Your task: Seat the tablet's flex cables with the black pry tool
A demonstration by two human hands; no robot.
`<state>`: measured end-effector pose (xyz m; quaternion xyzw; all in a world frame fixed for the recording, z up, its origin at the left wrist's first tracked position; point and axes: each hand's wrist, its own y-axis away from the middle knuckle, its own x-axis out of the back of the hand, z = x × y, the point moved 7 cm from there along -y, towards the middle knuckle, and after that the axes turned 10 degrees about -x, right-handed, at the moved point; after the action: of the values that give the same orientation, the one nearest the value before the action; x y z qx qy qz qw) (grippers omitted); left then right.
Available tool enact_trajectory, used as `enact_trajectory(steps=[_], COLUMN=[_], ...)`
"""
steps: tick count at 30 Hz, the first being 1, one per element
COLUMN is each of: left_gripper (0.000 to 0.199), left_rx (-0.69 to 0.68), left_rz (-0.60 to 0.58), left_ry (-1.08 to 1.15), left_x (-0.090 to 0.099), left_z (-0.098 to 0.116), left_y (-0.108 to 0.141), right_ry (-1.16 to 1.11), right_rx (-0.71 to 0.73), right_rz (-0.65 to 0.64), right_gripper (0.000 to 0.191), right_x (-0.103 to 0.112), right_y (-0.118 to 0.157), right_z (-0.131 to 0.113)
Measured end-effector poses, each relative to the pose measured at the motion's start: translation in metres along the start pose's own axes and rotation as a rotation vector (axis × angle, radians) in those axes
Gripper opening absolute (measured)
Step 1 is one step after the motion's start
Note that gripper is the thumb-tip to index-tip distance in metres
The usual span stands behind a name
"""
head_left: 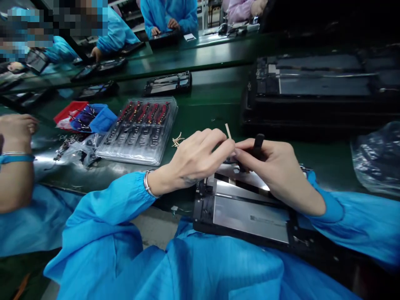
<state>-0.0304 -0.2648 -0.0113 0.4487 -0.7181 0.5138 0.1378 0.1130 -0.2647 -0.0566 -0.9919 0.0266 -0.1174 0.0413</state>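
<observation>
An opened tablet-like device [246, 214] with a grey metal panel lies at the near edge of the green work surface, partly on my lap. My left hand [200, 160] is above its far end, fingers pinched on a thin tan strip [228, 131] that sticks up. Beside it my right hand [275, 166] grips a small black tool [258, 142], its tip down at the device. The two hands touch at the fingertips. What lies under them is hidden.
A clear plastic tray [139, 129] of small red and black parts sits to the left, with red and blue bins [84, 116] and a plastic bag beyond. Stacked black devices [315, 91] stand at the right. A co-worker's arm [15, 162] is at far left; other people sit across the belt.
</observation>
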Motion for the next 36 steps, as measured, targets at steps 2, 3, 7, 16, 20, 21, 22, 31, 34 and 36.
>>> enact_trajectory(steps=[2,3,7,16,20,21,22,31,34,36], left_gripper=[0.017,0.017,0.02,0.021,0.026,0.027,0.028,0.031,0.041,0.044], left_rx=[0.028,0.04,0.067,0.232,0.374,0.391,0.402,0.615,0.802,0.868], left_rz=[-0.051,-0.071,-0.133,-0.311,-0.659,-0.741,-0.813,-0.258,-0.011,0.059], left_ry=[-0.002,0.006,0.023,-0.054,-0.007,0.012,0.04,0.532,1.171,1.402], left_x=[-0.002,-0.002,-0.003,-0.015,-0.034,-0.038,-0.04,-0.028,-0.049,-0.056], left_z=[-0.001,-0.001,0.004,-0.053,-0.092,-0.095,-0.097,-0.075,-0.048,-0.037], left_y=[0.0,0.001,-0.001,0.035,0.08,0.09,0.098,0.066,0.04,0.024], right_ry=[0.1,0.15,0.303,0.295,0.228,0.218,0.208,-0.067,-0.138,-0.135], right_rx=[0.109,0.157,0.309,0.247,0.16,0.14,0.118,-0.147,-0.167,-0.146], right_rz=[0.041,0.054,0.07,0.057,0.067,0.069,0.07,0.063,0.046,0.047], right_gripper=[0.012,0.013,0.014,0.01,0.013,0.015,0.016,0.022,0.022,0.023], right_x=[0.002,0.002,-0.001,0.002,0.006,0.007,0.008,0.002,-0.003,-0.001], right_y=[0.002,0.004,0.009,0.005,0.002,0.001,0.001,-0.001,0.0,-0.003], right_z=[-0.005,-0.007,-0.012,-0.006,-0.001,-0.001,-0.001,0.014,0.022,0.022])
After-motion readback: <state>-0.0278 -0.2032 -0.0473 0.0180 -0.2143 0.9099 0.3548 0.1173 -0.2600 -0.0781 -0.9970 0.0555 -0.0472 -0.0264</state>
